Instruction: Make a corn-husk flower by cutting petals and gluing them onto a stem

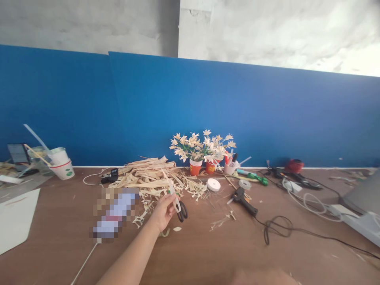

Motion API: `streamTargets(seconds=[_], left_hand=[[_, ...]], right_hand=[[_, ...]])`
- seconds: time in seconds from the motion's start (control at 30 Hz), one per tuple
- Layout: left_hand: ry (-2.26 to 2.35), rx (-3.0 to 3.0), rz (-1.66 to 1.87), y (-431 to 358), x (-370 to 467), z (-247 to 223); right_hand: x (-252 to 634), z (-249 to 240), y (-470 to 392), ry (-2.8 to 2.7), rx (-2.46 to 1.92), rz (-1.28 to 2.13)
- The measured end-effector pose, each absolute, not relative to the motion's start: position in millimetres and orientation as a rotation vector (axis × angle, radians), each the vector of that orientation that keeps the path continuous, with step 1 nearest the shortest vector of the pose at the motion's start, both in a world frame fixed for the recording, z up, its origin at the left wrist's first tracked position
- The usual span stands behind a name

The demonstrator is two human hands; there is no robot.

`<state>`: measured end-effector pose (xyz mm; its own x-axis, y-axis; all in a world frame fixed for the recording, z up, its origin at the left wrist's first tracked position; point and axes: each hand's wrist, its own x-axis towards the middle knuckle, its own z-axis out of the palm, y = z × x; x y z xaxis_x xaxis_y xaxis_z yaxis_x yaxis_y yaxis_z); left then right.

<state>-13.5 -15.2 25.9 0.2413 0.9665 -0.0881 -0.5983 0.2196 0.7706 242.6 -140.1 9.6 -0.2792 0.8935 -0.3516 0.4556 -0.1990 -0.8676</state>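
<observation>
My left hand [164,211] is closed in a pinch on a pale husk strip [171,188], one end pointing up and away, the other curling by my fingertips. Just right of those fingers are the black handles of a pair of scissors [182,212]; the blades are hidden. A heap of dry husk strips [148,174] lies beyond the hand, with small scraps around it. One leaf-shaped scrap [177,229] lies close to my wrist. At the bottom edge my right hand [264,277] shows only as a blur, its fingers not visible.
Pale husk flowers [204,146] stand in red cups [195,168] before the blue partition [208,99]. A white tape roll [213,185] and a corded glue gun [245,202] lie to the right. A blurred-out phone-like object [115,215] and a paper cup [62,169] are leftward.
</observation>
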Motion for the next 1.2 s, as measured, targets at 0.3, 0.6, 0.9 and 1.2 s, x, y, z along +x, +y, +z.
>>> streamTargets(seconds=[0.3,0.6,0.9,1.2], left_hand=[[0.789,0.726,1.234,-16,-9,26],[0.888,0.772,1.263,-16,0,21],[0.997,0.894,1.226,-18,3,23],[0.974,0.962,1.176,-18,2,26]], right_hand=[[149,53,-24,-1.25,-0.935,1.774],[143,28,-29,-1.131,-0.767,1.89],[147,25,-19,-1.109,-0.954,1.355],[153,30,-17,-1.126,-1.035,1.268]])
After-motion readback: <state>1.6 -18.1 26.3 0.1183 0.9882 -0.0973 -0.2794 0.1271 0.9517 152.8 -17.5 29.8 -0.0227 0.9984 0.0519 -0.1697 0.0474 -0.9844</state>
